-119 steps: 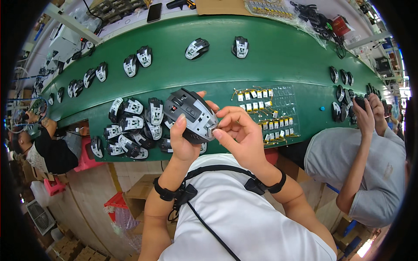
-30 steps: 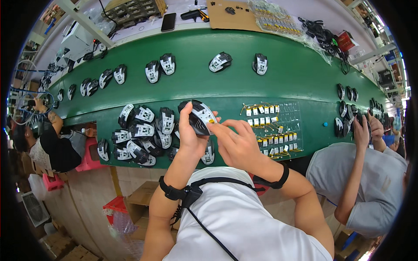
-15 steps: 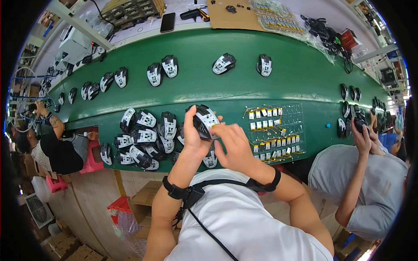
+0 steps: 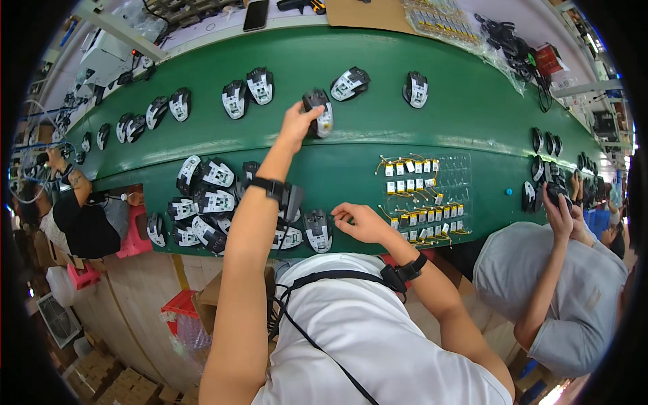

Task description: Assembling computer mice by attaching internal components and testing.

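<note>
My left hand (image 4: 297,125) reaches out over the far part of the green bench and grips a black-and-white computer mouse shell (image 4: 325,125), with its fingers round one side. That shell is slightly blurred. My right hand (image 4: 364,223) is held over the near part of the bench, fingers apart and loosely bent, holding nothing. Just left of its fingertips lies another mouse shell (image 4: 318,231). A pile of similar mouse shells (image 4: 216,201) lies to the left, partly hidden by my left forearm. To the right sits a clear plastic tray (image 4: 459,177) of small wired battery packs (image 4: 423,216).
A spaced row of mouse shells (image 4: 260,86) runs along the far half of the bench (image 4: 378,128). Behind it are a phone (image 4: 256,15), cardboard and bundled black cables (image 4: 503,42). A co-worker in grey (image 4: 560,290) sits at right, another person (image 4: 84,223) at left.
My left hand has carried the mouse shell forward, away from my body, toward the far row. My right hand has come off it and drawn back toward me.
</note>
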The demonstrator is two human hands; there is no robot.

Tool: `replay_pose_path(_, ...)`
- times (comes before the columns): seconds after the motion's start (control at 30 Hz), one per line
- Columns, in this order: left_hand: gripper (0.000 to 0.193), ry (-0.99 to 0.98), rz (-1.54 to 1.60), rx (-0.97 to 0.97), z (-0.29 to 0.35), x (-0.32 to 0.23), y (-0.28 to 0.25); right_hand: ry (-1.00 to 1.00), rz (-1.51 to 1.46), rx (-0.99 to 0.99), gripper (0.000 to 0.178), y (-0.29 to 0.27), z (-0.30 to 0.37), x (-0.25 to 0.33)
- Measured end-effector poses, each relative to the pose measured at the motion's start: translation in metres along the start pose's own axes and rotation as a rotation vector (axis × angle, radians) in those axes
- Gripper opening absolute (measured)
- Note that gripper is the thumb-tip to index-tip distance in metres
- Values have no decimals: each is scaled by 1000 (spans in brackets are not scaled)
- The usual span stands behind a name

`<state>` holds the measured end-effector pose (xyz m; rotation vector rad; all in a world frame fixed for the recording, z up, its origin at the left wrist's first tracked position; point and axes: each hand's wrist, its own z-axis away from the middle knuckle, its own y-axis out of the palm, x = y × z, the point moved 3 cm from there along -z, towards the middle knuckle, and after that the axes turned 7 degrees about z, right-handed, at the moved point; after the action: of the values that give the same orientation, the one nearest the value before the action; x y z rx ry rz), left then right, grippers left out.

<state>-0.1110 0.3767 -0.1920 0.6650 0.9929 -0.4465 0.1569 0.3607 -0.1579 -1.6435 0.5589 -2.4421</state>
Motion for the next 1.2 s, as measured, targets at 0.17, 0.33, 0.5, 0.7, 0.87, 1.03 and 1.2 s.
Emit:
replay_pose_path(0.17, 53, 852, -1337, -414, -4, -31, 6, 73, 110, -1, 37, -3, -6, -1)
replay_pose_path(0.33, 36, 304, -1013, 292, 55, -31, 18, -41, 357, -41, 61, 11, -7, 4)
replay_pose_path(0.5, 35, -79, -1219, 625, 183, -17, 6, -223, 797, 95, 81, 37, -17, 16)
replay_pose_path(0.7, 50, 76, -950, 232, 248, 30, 1, -135, 585, 29, 83, 31, -13, 10)
replay_pose_path(0.87, 74, 184, -855, 87, 247, 32, 13, -130, 382, -1, 82, 5, -3, 6)
replay_pose_path(1.03, 63, -214, -130, 287, 223, 47, 5, -153, 112, -8, 77, -17, 12, 32)
replay_pose_path(1.2, 45, -480, 293, 435, 241, 38, 18, -124, -476, -52, 50, -67, 8, 20)
